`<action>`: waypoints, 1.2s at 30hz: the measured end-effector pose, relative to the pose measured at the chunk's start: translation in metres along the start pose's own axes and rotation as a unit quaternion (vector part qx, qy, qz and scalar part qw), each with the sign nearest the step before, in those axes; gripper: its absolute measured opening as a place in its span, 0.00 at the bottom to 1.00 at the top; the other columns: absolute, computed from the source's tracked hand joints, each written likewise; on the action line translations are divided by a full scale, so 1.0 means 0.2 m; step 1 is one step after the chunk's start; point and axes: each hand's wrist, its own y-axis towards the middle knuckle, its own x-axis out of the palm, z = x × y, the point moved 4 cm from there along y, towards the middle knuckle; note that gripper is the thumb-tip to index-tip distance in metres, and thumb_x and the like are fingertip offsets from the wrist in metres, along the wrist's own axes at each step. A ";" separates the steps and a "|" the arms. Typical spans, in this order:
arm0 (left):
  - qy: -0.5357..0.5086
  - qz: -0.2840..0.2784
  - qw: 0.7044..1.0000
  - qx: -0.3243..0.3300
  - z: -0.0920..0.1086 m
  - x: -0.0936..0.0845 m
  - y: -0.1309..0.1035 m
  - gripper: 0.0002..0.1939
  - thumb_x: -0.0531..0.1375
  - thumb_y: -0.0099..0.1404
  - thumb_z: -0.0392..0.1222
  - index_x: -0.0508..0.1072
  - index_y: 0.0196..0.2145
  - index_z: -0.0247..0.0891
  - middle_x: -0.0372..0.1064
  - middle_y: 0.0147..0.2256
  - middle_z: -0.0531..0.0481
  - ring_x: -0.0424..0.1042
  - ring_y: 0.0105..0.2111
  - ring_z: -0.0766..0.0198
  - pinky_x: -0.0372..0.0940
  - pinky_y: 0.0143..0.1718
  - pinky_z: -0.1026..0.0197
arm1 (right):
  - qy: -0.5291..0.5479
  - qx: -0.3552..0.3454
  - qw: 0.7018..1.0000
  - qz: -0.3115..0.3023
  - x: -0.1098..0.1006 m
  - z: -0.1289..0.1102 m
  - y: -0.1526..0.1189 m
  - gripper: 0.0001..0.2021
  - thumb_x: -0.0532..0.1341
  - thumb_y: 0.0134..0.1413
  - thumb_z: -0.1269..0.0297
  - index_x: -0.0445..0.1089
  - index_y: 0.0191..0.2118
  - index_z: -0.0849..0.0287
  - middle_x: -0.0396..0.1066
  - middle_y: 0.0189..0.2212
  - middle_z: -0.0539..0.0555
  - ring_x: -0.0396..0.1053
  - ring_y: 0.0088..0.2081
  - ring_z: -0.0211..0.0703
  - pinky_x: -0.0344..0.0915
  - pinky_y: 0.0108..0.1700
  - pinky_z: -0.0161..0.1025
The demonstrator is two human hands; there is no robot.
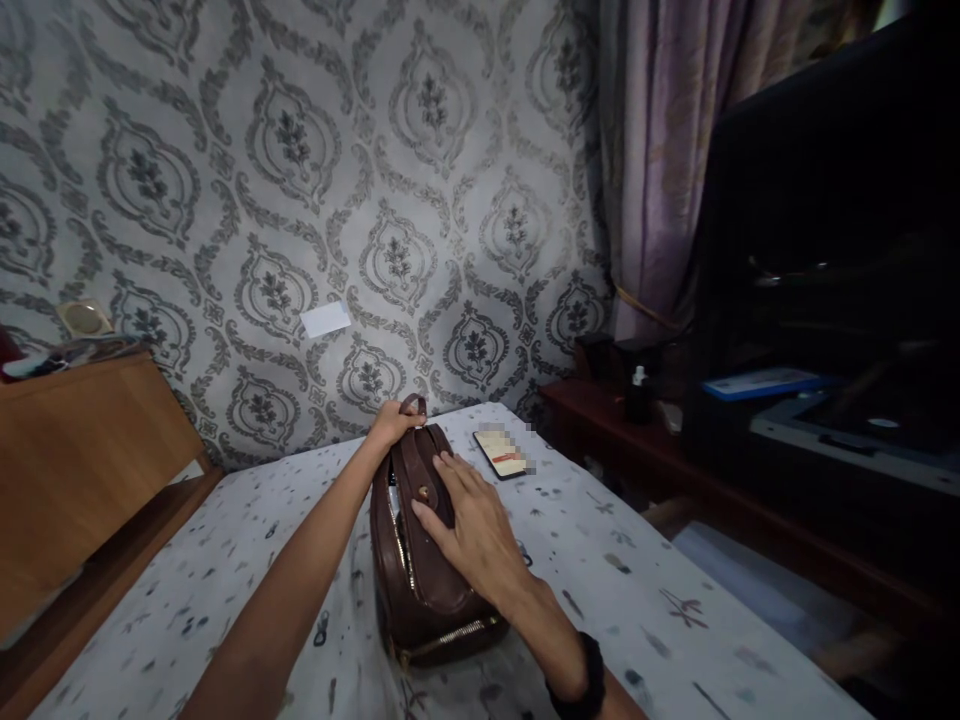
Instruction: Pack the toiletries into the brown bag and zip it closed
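Now left grip [393, 424] and right grip [474, 522] touch the brown bag [424, 550].

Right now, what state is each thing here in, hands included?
Brown bag: on the spread-out printed sheet, one zipper partly open.
Left hand: gripping the bag's top near its handle.
Right hand: open, resting on the bag.
Phone-like object: lying flat on the sheet.
Curtain: gathered, tied back.

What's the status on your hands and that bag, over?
Left hand at handle loop of brown bag. Right hand spread on its front. Left-side zipper parted. Phone apart, to the bag's right, not blocking.
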 end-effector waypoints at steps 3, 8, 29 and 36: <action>-0.020 0.003 1.000 0.013 0.01 0.00 -0.03 0.11 0.68 0.47 0.44 0.72 0.18 0.37 0.60 0.16 0.58 0.60 0.20 0.68 0.55 0.26 0.63 | -0.016 0.005 1.000 -0.003 -0.01 -0.01 0.00 0.27 0.58 0.62 0.55 0.66 0.62 0.64 0.67 0.62 0.65 0.64 0.63 0.61 0.64 0.62 0.59; -0.048 -0.014 0.998 0.028 0.03 0.02 -0.09 0.14 0.69 0.46 0.49 0.73 0.21 0.37 0.63 0.18 0.57 0.62 0.21 0.67 0.57 0.26 0.63 | -0.030 -0.001 0.999 -0.014 -0.01 -0.02 0.00 0.27 0.57 0.63 0.54 0.65 0.63 0.64 0.67 0.62 0.66 0.64 0.63 0.61 0.64 0.61 0.59; -0.012 -0.028 0.997 0.078 0.04 0.00 -0.11 0.16 0.67 0.50 0.53 0.72 0.23 0.36 0.65 0.21 0.57 0.63 0.24 0.67 0.57 0.27 0.65 | 0.008 -0.023 0.995 -0.094 -0.05 -0.01 0.18 0.29 0.65 0.56 0.52 0.70 0.58 0.65 0.69 0.60 0.70 0.65 0.62 0.62 0.62 0.63 0.58; 0.040 0.025 0.995 0.084 -0.04 -0.16 -0.14 0.12 0.65 0.52 0.48 0.73 0.22 0.36 0.65 0.20 0.55 0.63 0.24 0.64 0.56 0.28 0.63 | -0.036 -0.029 0.996 -0.072 -0.03 -0.05 0.10 0.28 0.58 0.63 0.55 0.66 0.62 0.69 0.62 0.65 0.72 0.61 0.66 0.61 0.61 0.65 0.57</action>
